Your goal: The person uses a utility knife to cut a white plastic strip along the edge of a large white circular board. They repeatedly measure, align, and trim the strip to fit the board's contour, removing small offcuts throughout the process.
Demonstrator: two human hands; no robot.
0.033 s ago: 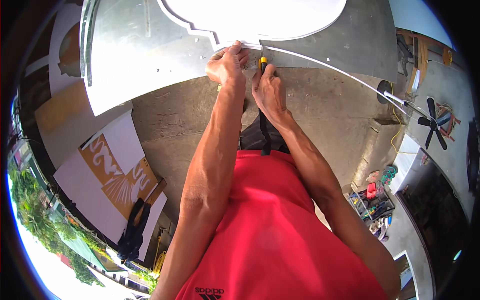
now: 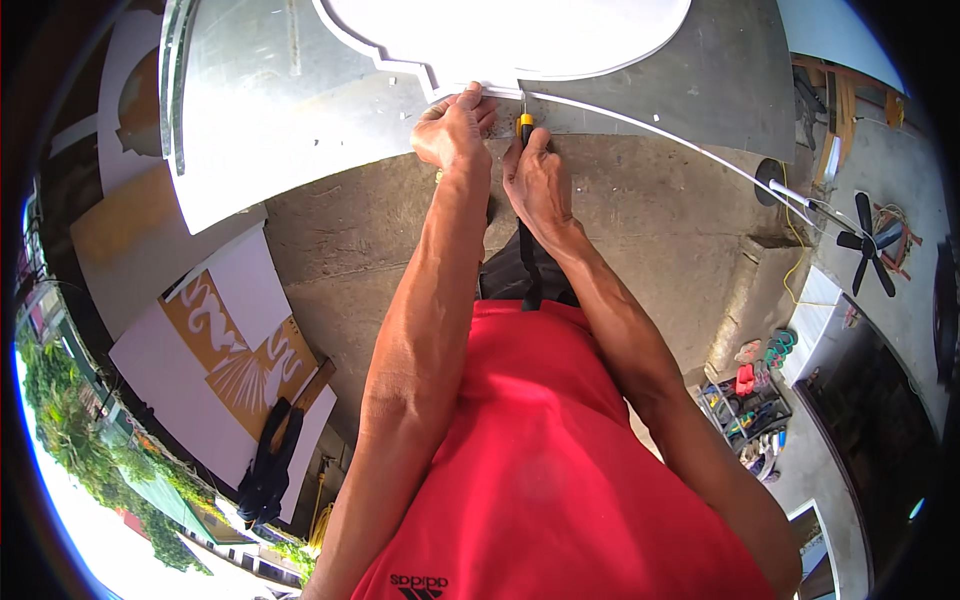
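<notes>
The grey sheet-metal surface [image 2: 300, 110] fills the top of the view, and on it lies a big white board [image 2: 510, 35] with a stepped, curved outline. Its lower edge runs left to right, directly in front of both hands. From this edge a thin white strip [image 2: 660, 130] is peeling away and trails to the right, toward a standing fan [image 2: 865, 245] on the concrete floor [image 2: 350, 240].

To the left, leaning panels [image 2: 230, 340] with yellow ornament stand near the floor. On the right, a small rack with tools [image 2: 745, 405] is seen.

The left hand [image 2: 452, 130] presses on the board's edge, fingers together and curled down on it. The right hand [image 2: 538, 178] is just beside it, to the right, fingers clamped around a yellow-and-black knife [image 2: 524, 125]. The knife's long axis points away from the person, almost square to the edge, its tip touching where the strip begins. The right hand is the one on the cut; the strip lies to its right
</notes>
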